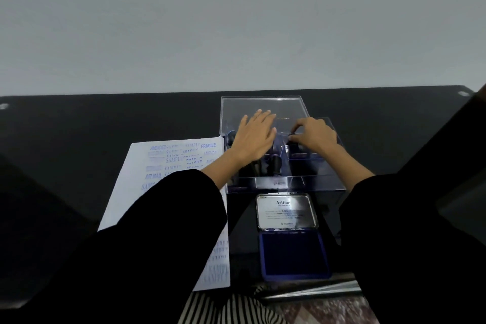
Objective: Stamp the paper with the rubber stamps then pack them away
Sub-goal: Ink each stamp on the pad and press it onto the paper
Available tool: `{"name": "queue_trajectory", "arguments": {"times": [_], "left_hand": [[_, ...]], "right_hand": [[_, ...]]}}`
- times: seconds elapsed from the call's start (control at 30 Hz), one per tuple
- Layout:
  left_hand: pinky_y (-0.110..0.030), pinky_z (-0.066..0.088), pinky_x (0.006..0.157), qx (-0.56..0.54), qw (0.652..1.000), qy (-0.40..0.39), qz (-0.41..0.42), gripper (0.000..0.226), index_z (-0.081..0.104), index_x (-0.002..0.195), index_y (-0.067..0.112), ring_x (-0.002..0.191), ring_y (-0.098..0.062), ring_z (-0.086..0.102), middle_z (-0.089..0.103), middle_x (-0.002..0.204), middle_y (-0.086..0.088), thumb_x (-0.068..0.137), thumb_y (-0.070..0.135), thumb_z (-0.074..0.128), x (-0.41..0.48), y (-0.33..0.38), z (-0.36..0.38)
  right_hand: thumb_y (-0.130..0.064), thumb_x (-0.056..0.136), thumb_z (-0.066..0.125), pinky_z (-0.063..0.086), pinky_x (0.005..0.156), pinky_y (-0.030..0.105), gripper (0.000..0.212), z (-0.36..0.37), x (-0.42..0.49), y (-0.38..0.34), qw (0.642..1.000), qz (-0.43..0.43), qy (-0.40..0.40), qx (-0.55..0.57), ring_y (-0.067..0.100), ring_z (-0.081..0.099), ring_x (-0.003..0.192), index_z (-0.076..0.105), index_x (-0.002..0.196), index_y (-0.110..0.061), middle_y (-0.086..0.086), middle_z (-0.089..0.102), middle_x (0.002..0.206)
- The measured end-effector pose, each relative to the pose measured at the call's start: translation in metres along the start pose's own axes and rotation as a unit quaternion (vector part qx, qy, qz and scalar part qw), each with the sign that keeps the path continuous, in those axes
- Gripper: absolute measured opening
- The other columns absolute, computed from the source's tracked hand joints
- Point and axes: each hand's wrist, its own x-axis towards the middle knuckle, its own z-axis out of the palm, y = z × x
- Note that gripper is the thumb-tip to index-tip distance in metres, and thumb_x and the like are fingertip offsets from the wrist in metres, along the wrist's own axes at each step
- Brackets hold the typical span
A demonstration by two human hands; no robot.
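Note:
A clear plastic box with its lid raised stands at the middle of the black table. Several black rubber stamps stand inside it. My left hand hovers flat over the box's left part, fingers straight, holding nothing. My right hand reaches into the right part and its curled fingers pinch a black stamp. The white paper, covered in blue prints such as SAMPLE and FRAGILE, lies left of the box, partly under my left sleeve.
An open blue ink pad with a silver Artline lid lies in front of the box, between my arms. The table's near edge runs just below it. A grey wall rises behind the table.

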Motion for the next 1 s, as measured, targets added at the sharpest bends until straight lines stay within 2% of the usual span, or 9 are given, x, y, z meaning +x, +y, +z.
{"name": "queue_trajectory", "arguments": {"times": [0.13,0.23,0.37,0.57,0.67,0.8,0.9,1.0], "left_hand": [[-0.044,0.007,0.119,0.009,0.999,0.003,-0.043,0.046,0.030,0.145,0.013,0.147,-0.019,0.013,0.025,0.156,-0.003,0.101,0.025,0.030,-0.011,-0.028,-0.018],[-0.045,0.012,0.119,-0.011,0.996,0.003,-0.087,0.045,0.031,0.145,0.011,0.146,-0.021,0.018,0.027,0.155,-0.006,0.101,0.023,0.031,-0.022,-0.046,-0.024],[-0.035,0.021,0.116,-0.084,0.991,0.010,-0.099,0.046,0.028,0.146,0.006,0.143,-0.023,0.024,0.026,0.154,-0.009,0.101,0.017,0.032,-0.031,-0.051,-0.023],[-0.032,0.026,0.112,-0.110,0.989,0.018,-0.098,0.045,0.028,0.145,0.008,0.141,-0.023,0.027,0.024,0.155,-0.008,0.101,0.015,0.029,-0.031,-0.052,-0.019],[-0.031,0.027,0.110,-0.115,0.988,0.022,-0.097,0.044,0.029,0.145,0.008,0.140,-0.023,0.029,0.025,0.154,-0.008,0.101,0.015,0.028,-0.031,-0.054,-0.017],[-0.030,0.030,0.108,-0.124,0.987,0.029,-0.094,0.044,0.030,0.144,0.008,0.138,-0.023,0.032,0.027,0.153,-0.007,0.101,0.014,0.028,-0.031,-0.055,-0.016],[-0.031,0.030,0.108,-0.133,0.986,0.035,-0.094,0.043,0.031,0.144,0.008,0.137,-0.023,0.034,0.028,0.153,-0.007,0.101,0.013,0.029,-0.032,-0.055,-0.015],[-0.030,0.030,0.109,-0.136,0.986,0.035,-0.094,0.044,0.031,0.144,0.008,0.138,-0.022,0.033,0.027,0.153,-0.007,0.101,0.013,0.029,-0.032,-0.054,-0.015]], "right_hand": [[-0.024,0.087,0.059,0.042,0.067,0.029,0.023,-0.003,-0.004,-0.008,0.997,-0.002,0.064,0.037,0.028,0.062,0.096,0.063,0.108,-0.016,0.011,0.067,0.106],[-0.018,0.089,0.055,0.043,0.068,0.030,0.021,-0.006,-0.005,-0.022,0.992,-0.023,0.100,0.072,0.029,0.062,0.096,0.063,0.108,-0.014,0.011,0.067,0.103],[-0.016,0.089,0.056,0.040,0.068,0.027,0.019,-0.001,-0.006,-0.047,0.987,-0.076,0.112,0.085,0.028,0.059,0.101,0.064,0.106,-0.013,0.011,0.067,0.102],[-0.032,0.092,0.054,0.040,0.072,0.033,0.029,0.020,-0.004,-0.065,0.988,-0.098,0.076,-0.091,0.026,0.042,0.121,0.060,0.118,-0.020,0.008,0.066,0.106],[-0.037,0.093,0.052,0.044,0.078,0.035,0.035,0.025,-0.002,-0.065,0.985,-0.079,0.059,-0.140,0.028,0.044,0.119,0.060,0.119,-0.016,0.011,0.066,0.106],[-0.045,0.090,0.053,0.040,0.069,0.030,0.039,0.025,0.000,-0.068,0.977,-0.076,0.051,-0.193,0.029,0.054,0.107,0.064,0.108,-0.013,0.010,0.067,0.100],[-0.038,0.088,0.057,0.039,0.068,0.028,0.031,0.022,0.002,-0.071,0.973,-0.069,0.029,-0.217,0.028,0.060,0.097,0.066,0.102,-0.012,0.009,0.067,0.096],[-0.029,0.090,0.054,0.040,0.072,0.030,0.025,0.023,0.004,-0.075,0.966,-0.074,0.009,-0.248,0.030,0.058,0.102,0.064,0.104,-0.010,0.010,0.066,0.103]]}}
